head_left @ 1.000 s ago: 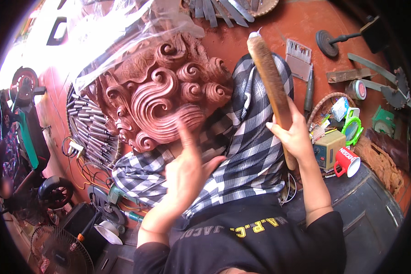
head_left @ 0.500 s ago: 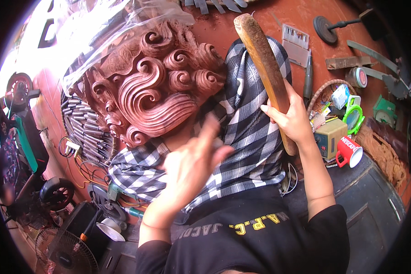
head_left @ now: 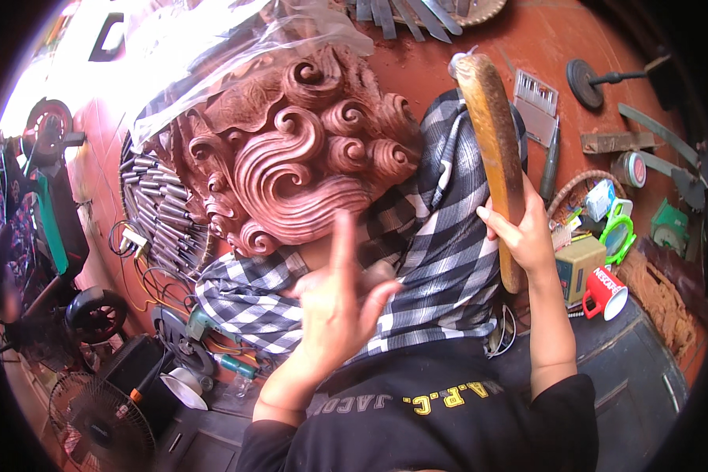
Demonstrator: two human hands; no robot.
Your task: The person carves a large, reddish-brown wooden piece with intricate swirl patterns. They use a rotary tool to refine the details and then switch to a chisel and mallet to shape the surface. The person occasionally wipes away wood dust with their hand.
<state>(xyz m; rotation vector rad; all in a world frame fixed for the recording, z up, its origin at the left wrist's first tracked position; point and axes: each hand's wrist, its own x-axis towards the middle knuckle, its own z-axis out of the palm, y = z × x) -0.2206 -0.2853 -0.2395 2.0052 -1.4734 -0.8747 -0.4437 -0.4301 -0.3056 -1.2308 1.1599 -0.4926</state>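
Observation:
A reddish-brown wood carving with swirling scrolls rests by my lap, against my black-and-white checked trousers. My right hand grips a thick, slightly bent wooden club by its lower half, holding it nearly upright over my right leg. Its upper end is worn and yellowish-brown. In front of the carving's lower edge, my left hand is empty, with the index finger stretched out and the thumb apart. Motion blurs its other fingers.
Left of the carving lie many metal carving chisels in a round basket. A standing fan is at lower left. On the right are a bit case, a red mug, a green magnifier and a beige box. Clear plastic sheeting covers the carving's far side.
The whole view has shifted, so the scene sits lower and further right. My left hand has drawn back from the carving, and the club in my right hand has become more upright.

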